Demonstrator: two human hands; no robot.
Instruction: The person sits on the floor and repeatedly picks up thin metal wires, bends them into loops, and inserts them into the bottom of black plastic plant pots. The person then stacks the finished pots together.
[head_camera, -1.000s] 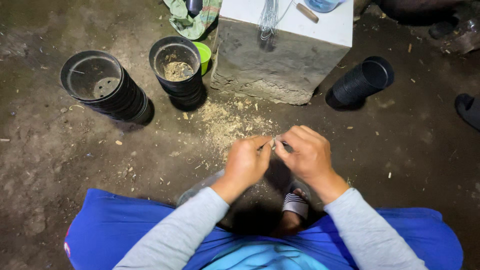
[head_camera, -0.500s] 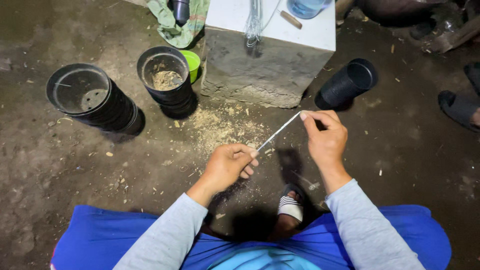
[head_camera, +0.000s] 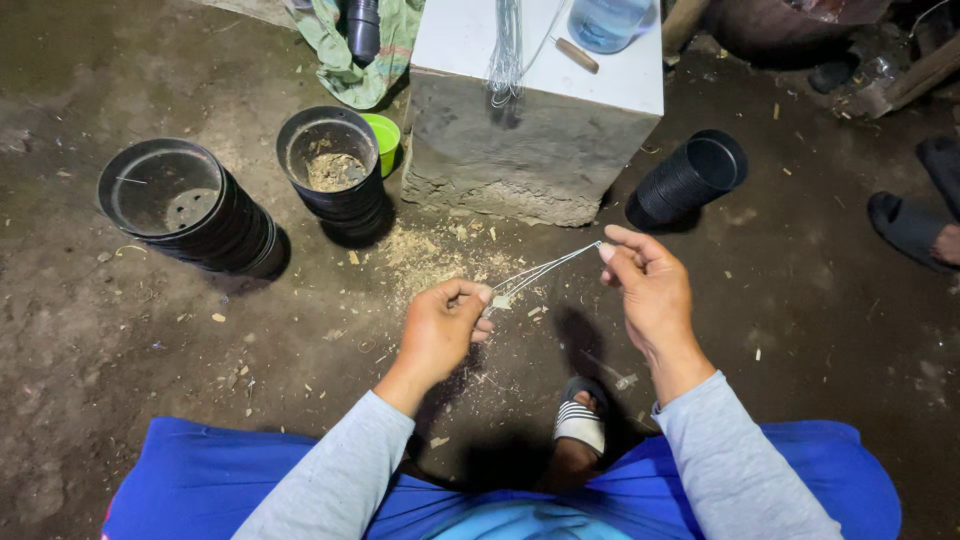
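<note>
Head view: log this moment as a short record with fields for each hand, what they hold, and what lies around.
left hand: pinches one end of the thin wire strands
right hand: pinches the other end, raised higher
wire: stretched taut between both hands, above the dirt floor
ahead: concrete block with a white top
left side: two stacks of black pots, one upright with sawdust inside
right side: black pot stack lying tilted

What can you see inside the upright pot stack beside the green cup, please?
The top pot holds a low heap of pale, sawdust-like bits over part of its floor; the rest shows dark bottom. Whatever lies under the heap, and inside the pots nested below, is hidden.
</note>
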